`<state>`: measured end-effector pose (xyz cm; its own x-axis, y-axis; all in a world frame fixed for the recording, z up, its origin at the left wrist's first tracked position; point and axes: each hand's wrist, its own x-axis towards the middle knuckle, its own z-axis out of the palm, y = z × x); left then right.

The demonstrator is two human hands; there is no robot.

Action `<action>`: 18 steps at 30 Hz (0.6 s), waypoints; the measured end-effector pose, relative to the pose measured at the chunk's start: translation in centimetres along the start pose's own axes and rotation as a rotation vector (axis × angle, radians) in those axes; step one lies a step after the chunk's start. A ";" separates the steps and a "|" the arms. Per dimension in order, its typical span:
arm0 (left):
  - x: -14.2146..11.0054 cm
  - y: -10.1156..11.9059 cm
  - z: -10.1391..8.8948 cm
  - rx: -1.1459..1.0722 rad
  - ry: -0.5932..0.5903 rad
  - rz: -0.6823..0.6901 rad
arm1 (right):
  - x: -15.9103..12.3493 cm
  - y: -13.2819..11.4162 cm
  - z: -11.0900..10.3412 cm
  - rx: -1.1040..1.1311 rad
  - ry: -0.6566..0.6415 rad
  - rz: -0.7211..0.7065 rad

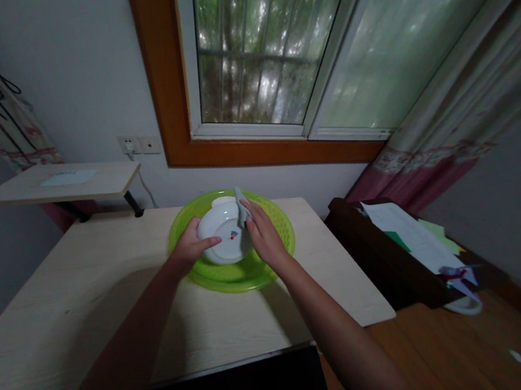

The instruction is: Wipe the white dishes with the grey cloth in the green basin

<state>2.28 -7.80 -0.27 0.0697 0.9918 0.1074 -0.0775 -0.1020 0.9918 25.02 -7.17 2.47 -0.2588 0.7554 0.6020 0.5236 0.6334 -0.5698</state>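
My left hand grips the left side of a white dish, its thumb lying over the rim. A small red and blue mark shows on the dish, which is held tilted above a lime-green plastic basket. My right hand is closed on a grey cloth and presses it along the dish's right edge. Behind the held dish, the pale edge of another white piece shows; whether it is a separate dish I cannot tell.
The basket stands on a light wooden table. A small raised shelf with a paper on it is at the back left. Right of the table, a dark brown piece of furniture bears papers. A window with curtains is behind.
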 end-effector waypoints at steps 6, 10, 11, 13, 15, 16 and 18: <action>0.4 -0.4 -0.2 -0.108 0.047 0.001 | -1.6 3.4 0.3 0.156 0.042 0.194; 0.6 -0.6 -0.2 -0.122 0.067 0.005 | -1.6 3.5 0.5 0.101 0.068 0.190; 0.7 -0.6 -0.2 -0.118 0.069 0.004 | -1.4 3.2 0.6 0.074 0.070 0.174; 0.7 -0.5 -0.1 -0.110 0.071 0.002 | -1.1 2.3 0.6 0.026 0.058 0.136; 0.6 -0.4 0.0 -0.104 0.068 0.005 | -0.7 1.0 0.6 -0.018 0.034 0.087; 0.6 -0.4 0.1 -0.102 0.064 0.008 | -0.5 0.2 0.7 -0.042 0.021 0.055; 0.6 -0.5 0.2 -0.107 0.054 0.018 | -0.2 -1.3 0.9 -0.103 -0.034 -0.038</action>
<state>2.53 -7.14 -0.71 0.0138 0.9929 0.1184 -0.1845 -0.1138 0.9762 23.70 -7.99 2.59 -0.3071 0.7374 0.6017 0.5933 0.6426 -0.4848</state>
